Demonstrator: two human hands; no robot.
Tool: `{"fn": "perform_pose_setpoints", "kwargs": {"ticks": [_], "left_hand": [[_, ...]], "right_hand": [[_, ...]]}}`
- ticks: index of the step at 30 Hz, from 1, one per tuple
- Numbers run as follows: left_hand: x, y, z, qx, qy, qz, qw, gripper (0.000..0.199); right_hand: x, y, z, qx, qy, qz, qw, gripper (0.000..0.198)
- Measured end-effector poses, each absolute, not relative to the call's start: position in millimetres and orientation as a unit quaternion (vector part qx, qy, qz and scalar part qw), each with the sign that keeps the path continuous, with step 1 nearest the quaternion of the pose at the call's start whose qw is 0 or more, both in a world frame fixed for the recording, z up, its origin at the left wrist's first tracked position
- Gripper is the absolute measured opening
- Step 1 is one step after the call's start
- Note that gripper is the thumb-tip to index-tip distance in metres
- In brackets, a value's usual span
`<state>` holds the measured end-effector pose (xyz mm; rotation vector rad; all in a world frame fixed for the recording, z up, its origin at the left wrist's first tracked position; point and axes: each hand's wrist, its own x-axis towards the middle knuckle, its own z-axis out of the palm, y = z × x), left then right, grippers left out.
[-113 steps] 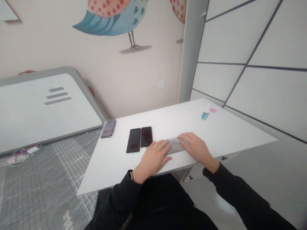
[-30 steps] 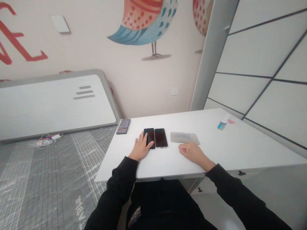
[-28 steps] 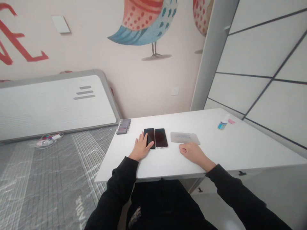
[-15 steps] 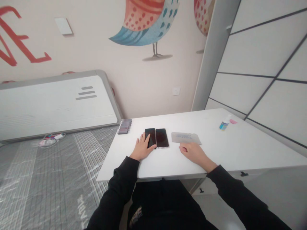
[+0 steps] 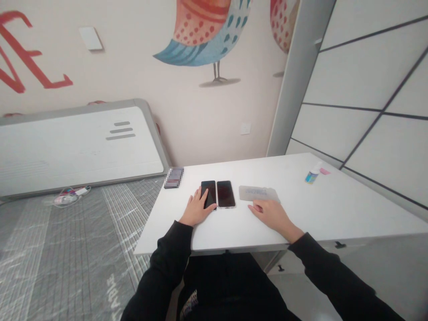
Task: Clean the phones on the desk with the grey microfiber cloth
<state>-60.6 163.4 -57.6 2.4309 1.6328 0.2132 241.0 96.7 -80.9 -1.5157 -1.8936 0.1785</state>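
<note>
Two dark-screened phones lie side by side on the white table: a left phone [image 5: 210,191] and a right phone [image 5: 226,194], with a thin gap between them. My left hand [image 5: 198,207] is spread flat, its fingers along the left phone's left side and its thumb across the near end. Just right of the phones is a flat, greyish translucent sheet or pouch [image 5: 256,192] with faint print. My right hand [image 5: 269,214] rests at its near edge, fingers curled in and the index finger pointing left. Nothing shows in that hand, and its palm is hidden.
At the table's [image 5: 287,174] far left corner lies a blurred-out dark object [image 5: 174,177]. A small white bottle with a blue label [image 5: 312,174] and a pink piece [image 5: 324,171] are toward the right. Cables [image 5: 72,195] lie on the plastic-covered floor at left.
The left phone has slid slightly left under my left hand, leaving a somewhat clearer gap beside the right phone. My right index finger sticks out a little more. The view has shifted slightly.
</note>
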Motion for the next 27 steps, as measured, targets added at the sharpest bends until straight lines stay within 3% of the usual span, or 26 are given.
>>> {"fn": "perform_pose_setpoints", "kwargs": {"ticks": [7, 12, 14, 17, 22, 27], "left_hand": [[-98, 128, -60, 0.812, 0.570, 0.097, 0.080, 0.065], [-126, 100, -78, 0.801, 0.575, 0.162, 0.025, 0.054], [-129, 89, -76, 0.790, 0.583, 0.190, -0.018, 0.060], [-132, 77, -68, 0.780, 0.581, 0.225, -0.049, 0.061], [-163, 61, -66, 0.773, 0.585, 0.247, -0.009, 0.061], [-195, 30, -73, 0.783, 0.565, 0.261, -0.006, 0.066]], "right_hand": [[330, 110, -71, -0.673, -0.511, -0.015, 0.535, 0.034], [404, 140, -56, -0.698, -0.378, -0.038, 0.607, 0.070], [414, 150, -52, -0.697, -0.377, 0.014, 0.610, 0.071], [407, 155, -46, -0.673, -0.401, 0.111, 0.612, 0.052], [348, 124, -39, -0.558, -0.447, 0.302, 0.631, 0.044], [276, 66, -35, -0.454, -0.437, 0.501, 0.593, 0.038]]}}
